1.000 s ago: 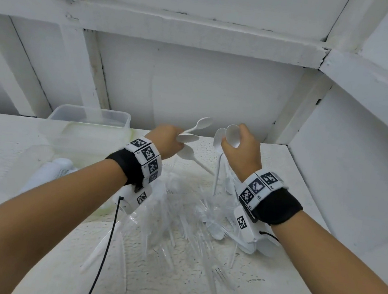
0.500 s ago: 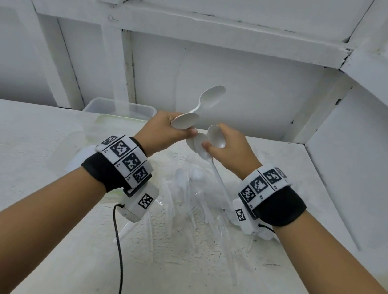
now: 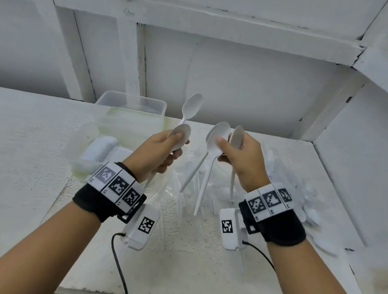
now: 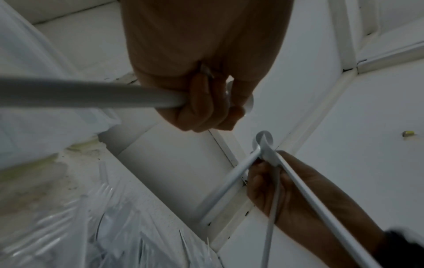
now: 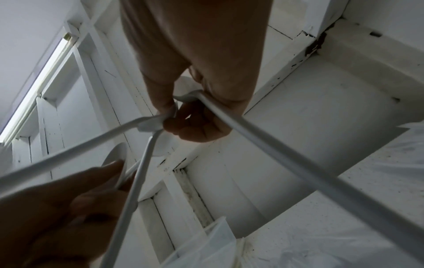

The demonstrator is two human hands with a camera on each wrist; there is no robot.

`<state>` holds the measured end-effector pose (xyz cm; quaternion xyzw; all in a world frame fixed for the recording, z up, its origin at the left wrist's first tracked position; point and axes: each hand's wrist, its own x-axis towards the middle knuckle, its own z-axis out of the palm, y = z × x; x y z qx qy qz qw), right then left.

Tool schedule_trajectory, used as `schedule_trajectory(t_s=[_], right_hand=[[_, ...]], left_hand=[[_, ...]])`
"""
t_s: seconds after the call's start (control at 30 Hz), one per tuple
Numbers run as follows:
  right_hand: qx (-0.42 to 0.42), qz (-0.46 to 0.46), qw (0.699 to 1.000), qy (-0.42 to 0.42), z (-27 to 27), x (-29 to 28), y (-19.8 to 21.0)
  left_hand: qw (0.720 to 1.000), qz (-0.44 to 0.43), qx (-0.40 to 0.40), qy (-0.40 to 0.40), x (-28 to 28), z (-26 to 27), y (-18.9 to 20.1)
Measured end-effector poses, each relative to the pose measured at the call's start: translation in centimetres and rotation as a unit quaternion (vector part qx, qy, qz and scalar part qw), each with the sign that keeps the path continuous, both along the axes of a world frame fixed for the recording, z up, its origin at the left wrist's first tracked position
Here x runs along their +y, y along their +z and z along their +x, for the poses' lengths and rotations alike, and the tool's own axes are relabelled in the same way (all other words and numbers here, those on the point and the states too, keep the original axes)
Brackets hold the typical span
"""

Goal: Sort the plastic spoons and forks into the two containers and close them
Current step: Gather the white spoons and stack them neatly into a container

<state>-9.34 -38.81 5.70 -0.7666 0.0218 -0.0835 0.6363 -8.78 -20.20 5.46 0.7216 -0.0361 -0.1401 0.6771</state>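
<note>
White shelf set against white panelled walls. Both forearms are raised above it, hands level and apart. The left hand curls round two white spoons, thumb pressed on the lower bowl, the other bowl rising above the grip. The right hand clasps three spoons, handles fanning downward. Below the grips lies loose clear cutlery; left of them, clear containers.

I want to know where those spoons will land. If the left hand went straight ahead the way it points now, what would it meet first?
Probably the clear container at the back of the shelf: the left hand, gripping white spoons, points forward towards it. Depth is unclear, so it could pass beside its right rim and reach the white wall.
</note>
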Motion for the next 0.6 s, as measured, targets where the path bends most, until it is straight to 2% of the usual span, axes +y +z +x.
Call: schedule_trajectory(t_s=[0.13,0.3,0.47,0.6], right_hand=[[0.009,0.072,0.997,-0.002,0.7,0.6,0.2],[0.029,0.168,0.985,0.011,0.8,1.0,-0.1],[0.041,0.159,0.986,0.012,0.5,1.1,-0.2],[0.02,0.126,0.992,-0.01,0.7,0.9,-0.2]], left_hand=[[0.998,-0.036,0.016,-0.048,-0.2,-0.9,-0.8],[0.99,-0.02,0.039,-0.136,-0.1,-1.5,-0.7],[0.98,0.005,0.046,-0.195,0.7,-1.5,-0.2],[0.984,0.04,0.03,-0.169,0.8,-1.6,-0.3]])
